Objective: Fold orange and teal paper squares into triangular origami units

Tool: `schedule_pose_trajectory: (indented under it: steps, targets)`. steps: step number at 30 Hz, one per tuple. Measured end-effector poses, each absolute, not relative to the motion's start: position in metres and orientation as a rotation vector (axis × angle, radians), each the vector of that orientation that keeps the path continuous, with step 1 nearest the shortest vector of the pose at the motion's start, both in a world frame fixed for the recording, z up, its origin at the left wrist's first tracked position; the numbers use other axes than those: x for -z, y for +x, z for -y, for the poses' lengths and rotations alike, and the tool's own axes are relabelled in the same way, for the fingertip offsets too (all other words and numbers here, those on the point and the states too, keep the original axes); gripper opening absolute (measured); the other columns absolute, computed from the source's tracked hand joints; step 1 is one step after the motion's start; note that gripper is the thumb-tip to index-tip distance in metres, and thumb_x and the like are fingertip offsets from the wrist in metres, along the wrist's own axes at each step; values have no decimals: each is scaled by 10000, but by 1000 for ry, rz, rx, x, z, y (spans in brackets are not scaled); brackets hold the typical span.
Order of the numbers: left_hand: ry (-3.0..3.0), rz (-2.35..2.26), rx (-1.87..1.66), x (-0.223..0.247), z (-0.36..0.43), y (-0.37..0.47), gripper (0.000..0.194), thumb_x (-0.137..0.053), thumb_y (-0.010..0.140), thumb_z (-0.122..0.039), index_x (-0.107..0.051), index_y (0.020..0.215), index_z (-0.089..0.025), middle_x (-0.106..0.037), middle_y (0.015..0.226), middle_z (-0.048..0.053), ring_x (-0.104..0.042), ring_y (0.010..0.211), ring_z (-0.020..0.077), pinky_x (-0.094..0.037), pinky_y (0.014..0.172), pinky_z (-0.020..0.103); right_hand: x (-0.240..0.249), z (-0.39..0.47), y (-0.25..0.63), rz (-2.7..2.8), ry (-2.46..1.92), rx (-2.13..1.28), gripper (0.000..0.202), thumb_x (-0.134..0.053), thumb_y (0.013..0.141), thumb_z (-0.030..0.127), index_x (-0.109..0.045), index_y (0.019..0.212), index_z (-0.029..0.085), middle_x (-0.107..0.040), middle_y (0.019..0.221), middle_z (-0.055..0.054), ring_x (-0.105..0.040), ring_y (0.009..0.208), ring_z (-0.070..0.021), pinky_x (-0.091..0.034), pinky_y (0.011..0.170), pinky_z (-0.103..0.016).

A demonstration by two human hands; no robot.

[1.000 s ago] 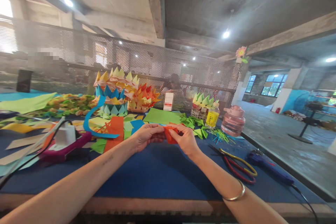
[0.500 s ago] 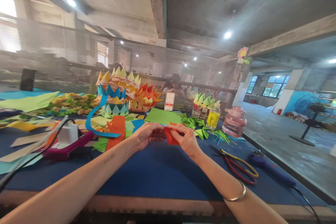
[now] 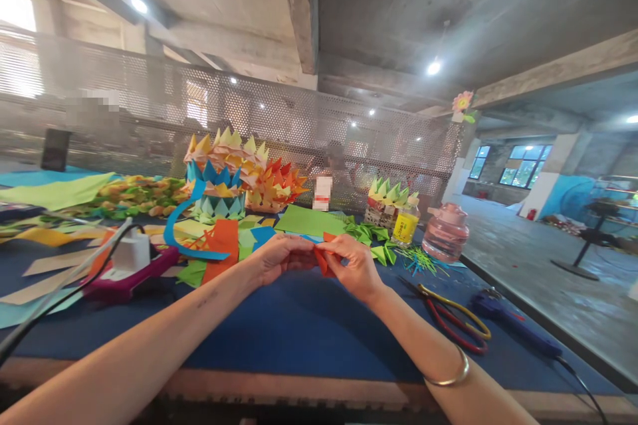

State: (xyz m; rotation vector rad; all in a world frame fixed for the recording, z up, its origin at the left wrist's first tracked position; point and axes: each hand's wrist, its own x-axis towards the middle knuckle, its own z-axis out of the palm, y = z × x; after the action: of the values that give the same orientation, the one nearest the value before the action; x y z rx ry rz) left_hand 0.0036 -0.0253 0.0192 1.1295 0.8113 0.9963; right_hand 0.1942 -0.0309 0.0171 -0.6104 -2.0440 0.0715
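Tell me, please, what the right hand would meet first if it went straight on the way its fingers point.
Most likely the left hand, just past the small orange piece that the right hand pinches, though depth there is unclear.

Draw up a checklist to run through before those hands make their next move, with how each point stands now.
1. Folded orange paper piece held by the right hand: ok, pinched between thumb and fingers.
2. Left hand firmly gripping the paper: cannot tell; its fingertips meet the edge.
3. Red-and-yellow-handled scissors out of both hands: ok, lying beside the right forearm.
4. Blue corded handheld tool switched off: cannot tell.
5. Translucent pink bottle upright: ok.
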Motion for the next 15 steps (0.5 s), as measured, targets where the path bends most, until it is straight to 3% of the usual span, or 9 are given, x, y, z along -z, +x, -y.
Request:
schedule_pose_trajectory:
  steps: [9,15]
  targets:
    - [1170,-833,-959,-22,25,2,249,-602,945,-306,-604,1118,-127,-641,1076,74,-652,893,181,-563,773,359,-18,32,195,2036,-592,1,271,-543,884,166,-769,1009,248,-680,789,-41,-610,722,-161,-506,698,-273]
    - [1173,-840,-979,-24,26,3,203,-600,948,-303,-631,1026,-117,-668,985,53,-663,840,163,-563,761,343,-17,34,194,2010,-608,25,241,-561,910,197,-762,1032,251,-711,844,-51,-637,779,-172,-516,741,-284]
